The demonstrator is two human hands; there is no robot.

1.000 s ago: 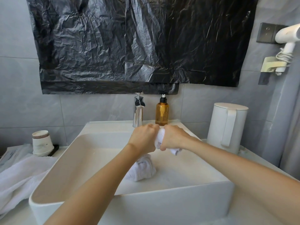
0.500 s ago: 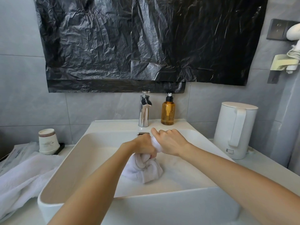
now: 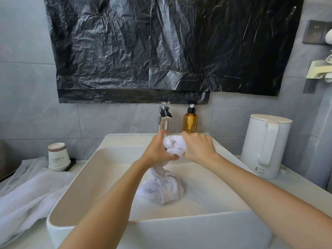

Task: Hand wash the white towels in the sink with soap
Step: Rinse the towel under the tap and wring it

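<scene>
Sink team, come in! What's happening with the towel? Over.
Left grip, right grip: both holding towel. Towel's tail down in sink. Nothing blocking.

Over the sink [image 3: 197,230] I've got two bare forearms [image 3: 111,203], uncovered right to the frame edge, then a bare left hand [image 3: 158,151] and right hand [image 3: 199,150], slim fingers, knuckles showing.

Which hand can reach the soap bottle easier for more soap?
Probably the right hand: it grips the towel right in front of the amber soap bottle. The left hand is in front of the faucet, farther from the bottle, and holds the twisted part that hangs into the sink.
</scene>
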